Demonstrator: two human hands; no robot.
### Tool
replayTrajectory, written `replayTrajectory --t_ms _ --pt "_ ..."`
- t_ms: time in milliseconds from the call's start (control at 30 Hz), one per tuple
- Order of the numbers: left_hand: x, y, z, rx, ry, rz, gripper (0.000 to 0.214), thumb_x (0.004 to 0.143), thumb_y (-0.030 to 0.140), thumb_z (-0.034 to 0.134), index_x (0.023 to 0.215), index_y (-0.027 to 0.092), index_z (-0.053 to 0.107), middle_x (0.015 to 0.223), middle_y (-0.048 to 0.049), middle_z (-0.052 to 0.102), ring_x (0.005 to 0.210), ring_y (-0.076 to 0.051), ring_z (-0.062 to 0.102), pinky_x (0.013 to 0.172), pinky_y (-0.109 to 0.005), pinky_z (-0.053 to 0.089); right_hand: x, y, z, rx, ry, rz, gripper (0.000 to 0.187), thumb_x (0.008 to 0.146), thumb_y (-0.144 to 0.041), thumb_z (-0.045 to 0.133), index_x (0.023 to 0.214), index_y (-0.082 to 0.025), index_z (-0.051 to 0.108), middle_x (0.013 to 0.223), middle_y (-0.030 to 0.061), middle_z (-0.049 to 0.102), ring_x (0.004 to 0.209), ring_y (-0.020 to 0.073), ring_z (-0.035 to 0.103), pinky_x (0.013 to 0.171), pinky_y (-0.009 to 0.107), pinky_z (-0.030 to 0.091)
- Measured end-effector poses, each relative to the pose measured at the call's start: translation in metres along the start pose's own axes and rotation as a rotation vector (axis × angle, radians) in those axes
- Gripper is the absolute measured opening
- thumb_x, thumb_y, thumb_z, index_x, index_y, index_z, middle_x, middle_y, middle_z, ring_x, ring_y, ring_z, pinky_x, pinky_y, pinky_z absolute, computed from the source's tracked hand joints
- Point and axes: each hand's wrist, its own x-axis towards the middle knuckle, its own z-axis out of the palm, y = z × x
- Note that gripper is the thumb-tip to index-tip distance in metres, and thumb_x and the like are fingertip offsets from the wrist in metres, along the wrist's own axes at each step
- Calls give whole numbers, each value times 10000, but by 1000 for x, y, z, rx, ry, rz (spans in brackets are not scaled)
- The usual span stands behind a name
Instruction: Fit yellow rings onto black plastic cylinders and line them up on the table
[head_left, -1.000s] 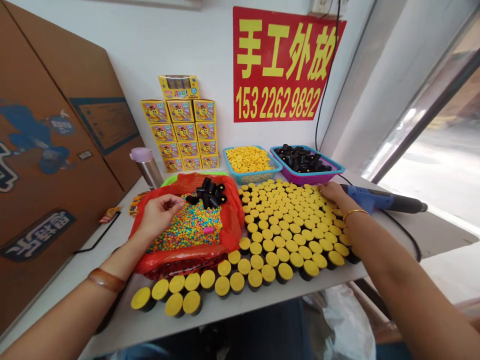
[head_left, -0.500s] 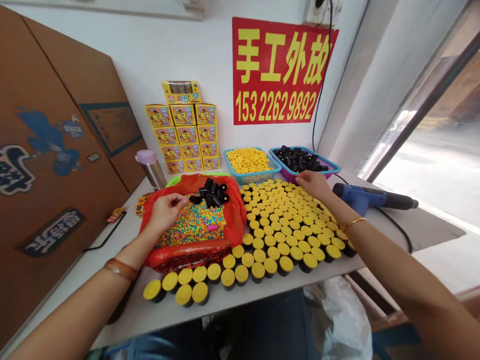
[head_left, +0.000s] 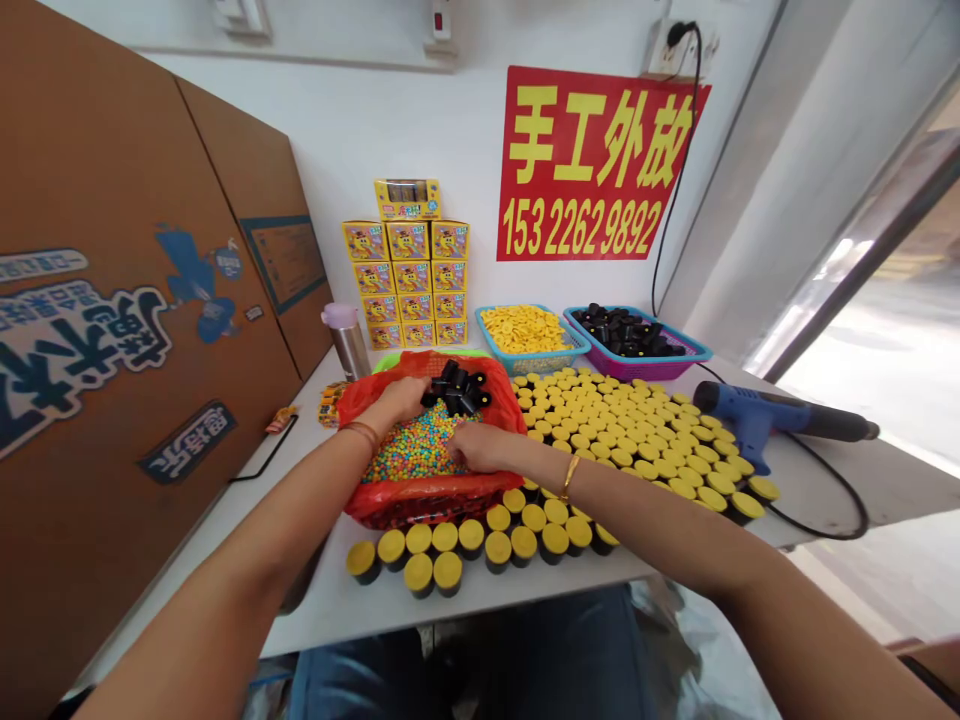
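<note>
A red plastic-lined basket (head_left: 439,492) holds many small coloured beads (head_left: 409,450) and a heap of black cups (head_left: 459,388). My left hand (head_left: 405,398) reaches in at its far left, fingers curled down against the left side of the heap; what they grip is hidden. Over the beads, my right hand (head_left: 478,447) is closed with its fingertips down among them, and I cannot make out what it holds. Many black cups with yellow lids (head_left: 555,540) stand upright in rows at the basket's right and front.
Behind are a blue basket of yellow lids (head_left: 527,330) and a purple-blue basket of black cups (head_left: 630,335). A blue heat gun (head_left: 780,415) lies at the right with its cord. Stacked yellow boxes (head_left: 409,280), a steel bottle (head_left: 347,342) and a brown carton (head_left: 150,300) stand left.
My right hand has moved left from the black-cup basket at the back into the beads, where a pink piece is now covered. My left hand has reached further in, to the black cups.
</note>
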Motion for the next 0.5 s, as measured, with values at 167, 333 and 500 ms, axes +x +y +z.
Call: replayTrajectory --t_ms 167,333,500 --pt "-9 -1 -10 -133 127 25 249 546 186 758 726 197 587 731 -10 635 720 -183 586 712 -304 458 2 5 -4 -154 -40 25 194 746 -24 596 858 -148 694 905 94 709 800 190 620 593 242 349" --pt "-37 17 -7 -624 133 -115 369 562 318 791 826 184 572 722 19 588 642 -131 568 633 -293 473 6 8 -4 -194 -56 1 149 812 -83 562 838 -148 693 893 125 710 823 229 642 596 265 370" --pt "-68 27 -5 -724 140 -153 435 490 307 836 831 178 599 731 14 604 670 -140 586 643 -297 487 11 14 0 -118 29 30 189 750 -52 635 897 -149 703 937 141 717 857 262 668 659 285 450"
